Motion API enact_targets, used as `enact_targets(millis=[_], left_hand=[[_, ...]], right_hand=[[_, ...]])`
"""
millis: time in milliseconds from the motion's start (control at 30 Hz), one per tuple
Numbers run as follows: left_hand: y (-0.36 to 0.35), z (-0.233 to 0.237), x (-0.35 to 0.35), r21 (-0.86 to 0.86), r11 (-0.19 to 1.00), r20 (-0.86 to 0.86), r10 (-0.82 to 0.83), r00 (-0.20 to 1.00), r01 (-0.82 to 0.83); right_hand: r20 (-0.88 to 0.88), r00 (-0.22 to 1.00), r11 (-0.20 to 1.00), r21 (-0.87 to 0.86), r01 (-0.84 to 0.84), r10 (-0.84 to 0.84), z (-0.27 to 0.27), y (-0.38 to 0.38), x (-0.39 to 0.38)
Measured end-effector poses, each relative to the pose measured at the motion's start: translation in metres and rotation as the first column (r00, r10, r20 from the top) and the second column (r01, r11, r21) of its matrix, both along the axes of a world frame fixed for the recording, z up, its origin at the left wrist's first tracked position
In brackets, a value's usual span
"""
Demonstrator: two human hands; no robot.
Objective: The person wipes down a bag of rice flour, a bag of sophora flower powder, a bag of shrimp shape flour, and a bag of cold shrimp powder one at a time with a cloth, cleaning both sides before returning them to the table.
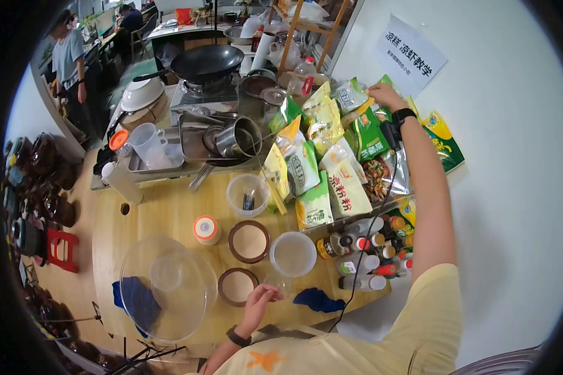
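My right hand (386, 95) reaches to the back of the packet rack, its fingers closed at the top edge of a food packet (351, 97). Upright beside it are a green packet (370, 136) and a yellow packet (323, 119). My left hand (264, 300) is low over the table's front, fingers curled together with nothing visible in them, next to a small clear glass bowl (280, 284). Near that hand lie a brown-rimmed round dish (238, 287), a white translucent tub (293, 254) and a blue cloth (319, 300).
A large clear bowl (167, 289) stands at front left. Bottles (358, 264) crowd the right edge, crossed by a black cable. Behind are metal pots (234, 139) and a wok (207, 64). One person (69, 59) stands at far left; another sits farther back.
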State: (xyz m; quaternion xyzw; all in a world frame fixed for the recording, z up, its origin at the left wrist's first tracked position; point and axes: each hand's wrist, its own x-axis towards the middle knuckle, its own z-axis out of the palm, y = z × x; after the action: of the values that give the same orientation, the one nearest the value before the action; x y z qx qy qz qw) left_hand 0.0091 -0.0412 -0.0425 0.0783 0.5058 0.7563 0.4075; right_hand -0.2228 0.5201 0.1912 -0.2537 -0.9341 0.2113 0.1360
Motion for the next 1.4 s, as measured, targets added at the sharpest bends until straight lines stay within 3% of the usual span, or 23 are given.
enact_targets(millis=[100,167,300,367,633,733,833,867,967,1067,1167,1267,1400], left_hand=[[0.005,-0.006,-0.008,-0.039,0.999,0.013,0.030,0.999,-0.029],[0.006,-0.007,-0.010,-0.037,0.998,0.049,0.046,0.998,-0.044],[0.011,-0.012,-0.014,-0.057,0.995,0.035,0.080,0.996,-0.078],[0.012,-0.011,-0.013,-0.080,0.991,0.031,0.108,0.994,-0.105],[0.017,-0.010,-0.015,-0.113,0.988,0.059,0.112,0.992,-0.104],[0.016,-0.010,-0.017,-0.097,0.986,0.061,0.138,0.988,-0.132],[0.015,-0.016,-0.015,-0.073,0.987,0.056,0.147,0.988,-0.143],[0.014,-0.017,-0.015,-0.065,0.987,0.050,0.148,0.988,-0.145],[0.014,-0.004,-0.017,-0.102,0.985,0.051,0.147,0.988,-0.141],[0.012,-0.004,-0.015,-0.081,0.987,0.011,0.143,0.990,-0.142],[0.008,-0.005,-0.011,-0.085,0.986,0.017,0.147,0.989,-0.145],[0.004,-0.006,-0.006,-0.076,0.987,0.033,0.145,0.989,-0.142],[0.002,-0.010,-0.002,-0.008,0.989,0.026,0.145,0.989,-0.145]], right_hand=[[-0.039,0.968,0.934,-0.274,0.230,-0.250,-0.026,0.016,-0.033],[-0.031,0.965,0.934,-0.263,0.243,-0.260,-0.034,0.013,-0.045],[0.002,0.953,0.929,-0.225,0.295,-0.303,-0.040,0.005,-0.046],[-0.003,0.970,0.968,-0.074,0.240,-0.241,-0.065,0.047,-0.064],[0.255,0.947,0.979,0.110,0.171,-0.194,-0.075,0.042,-0.080],[0.154,0.970,0.924,0.363,0.121,-0.187,-0.088,0.056,-0.092],[0.103,0.975,0.979,0.069,0.190,-0.196,-0.069,0.053,-0.088],[0.102,0.974,0.967,0.181,0.180,-0.200,-0.062,0.044,-0.083],[0.080,0.962,0.945,0.224,0.237,-0.260,-0.048,0.030,-0.067],[-0.110,0.928,0.925,0.095,0.367,-0.357,-0.052,0.030,-0.063],[-0.417,0.886,0.975,-0.168,0.144,-0.203,-0.044,0.027,-0.058],[-0.511,0.836,0.968,0.023,0.249,-0.203,-0.014,0.018,-0.053],[-0.701,0.705,0.993,-0.104,0.055,-0.112,0.038,-0.027,-0.023]])
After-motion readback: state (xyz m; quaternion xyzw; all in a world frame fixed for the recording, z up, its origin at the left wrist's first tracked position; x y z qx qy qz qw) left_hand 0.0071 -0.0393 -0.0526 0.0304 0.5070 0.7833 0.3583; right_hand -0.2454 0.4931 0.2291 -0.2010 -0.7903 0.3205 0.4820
